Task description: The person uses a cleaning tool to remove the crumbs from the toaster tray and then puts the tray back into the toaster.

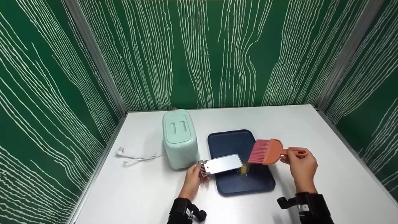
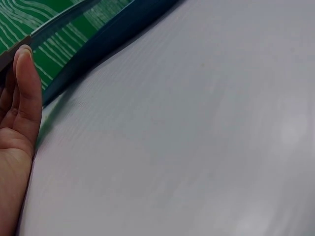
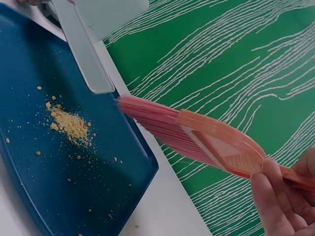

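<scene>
A flat, shiny crumb tray (image 1: 222,164) with a slotted end is gripped at that end by my left hand (image 1: 192,180). It slants over the navy serving tray (image 1: 245,186), its far end close to a small heap of yellow crumbs (image 1: 243,169). My right hand (image 1: 303,166) holds an orange brush (image 1: 270,151) by the handle, pink bristles pointing left above the serving tray's right side. In the right wrist view the bristle tips hang apart from the crumb heap (image 3: 71,125). Only part of my left hand (image 2: 22,108) shows in the left wrist view.
Left of the serving tray stands a mint-green toaster (image 1: 180,155) with its top covered. Its white cord and plug (image 1: 136,157) lie on the white table (image 1: 143,193). Green walls (image 1: 217,53) with pale lines rise behind and at both sides.
</scene>
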A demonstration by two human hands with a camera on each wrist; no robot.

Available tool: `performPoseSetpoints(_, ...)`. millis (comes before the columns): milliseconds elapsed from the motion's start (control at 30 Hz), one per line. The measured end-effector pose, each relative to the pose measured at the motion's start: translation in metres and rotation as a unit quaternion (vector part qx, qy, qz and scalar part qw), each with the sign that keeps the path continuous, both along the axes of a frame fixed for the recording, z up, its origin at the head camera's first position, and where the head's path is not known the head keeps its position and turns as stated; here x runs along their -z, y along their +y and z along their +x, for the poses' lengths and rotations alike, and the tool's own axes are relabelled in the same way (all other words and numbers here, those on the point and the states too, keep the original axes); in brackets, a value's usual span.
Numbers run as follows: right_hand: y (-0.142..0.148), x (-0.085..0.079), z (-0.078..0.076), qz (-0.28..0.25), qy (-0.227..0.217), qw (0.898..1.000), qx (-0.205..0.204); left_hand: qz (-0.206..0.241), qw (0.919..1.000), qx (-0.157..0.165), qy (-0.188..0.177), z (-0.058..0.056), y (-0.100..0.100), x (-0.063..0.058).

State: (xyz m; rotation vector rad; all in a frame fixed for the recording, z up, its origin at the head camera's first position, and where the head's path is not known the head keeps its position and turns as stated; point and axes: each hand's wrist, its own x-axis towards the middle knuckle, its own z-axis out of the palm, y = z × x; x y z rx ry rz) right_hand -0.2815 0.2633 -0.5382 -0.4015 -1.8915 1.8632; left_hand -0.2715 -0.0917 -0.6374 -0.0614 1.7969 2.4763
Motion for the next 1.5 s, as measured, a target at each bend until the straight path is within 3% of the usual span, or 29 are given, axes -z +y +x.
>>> performPoseSetpoints(167, 0.008, -0.002, 0.001, -0.115, 0.001, 0.993, 0.007, 0.005, 1.0000, 0.000, 0.005, 0.000, -0.001, -0.001)
performPoseSetpoints(567, 0.039, 0.004, 0.000, -0.260, -0.002, 0.965, 0.019, 0.007, 1.0000, 0.001, 0.000, 0.001, -0.002, -0.002)
performPoseSetpoints(933, 0.065, 0.023, 0.001, -0.312, -0.028, 0.949, 0.030, 0.009, 1.0000, 0.003, -0.002, 0.001, -0.002, -0.002)
performPoseSetpoints(1167, 0.074, 0.043, 0.000, -0.284, -0.094, 0.952, 0.063, 0.006, 1.0000, 0.002, 0.006, 0.001, 0.000, -0.002)
performPoseSetpoints(1367, 0.079, 0.057, 0.000, -0.316, -0.123, 0.938, 0.077, 0.004, 1.0000, 0.006, 0.002, 0.001, -0.001, -0.001)
performPoseSetpoints(1500, 0.080, 0.062, 0.002, -0.303, -0.128, 0.941, 0.078, -0.004, 0.9999, 0.009, 0.006, 0.001, -0.002, 0.000)
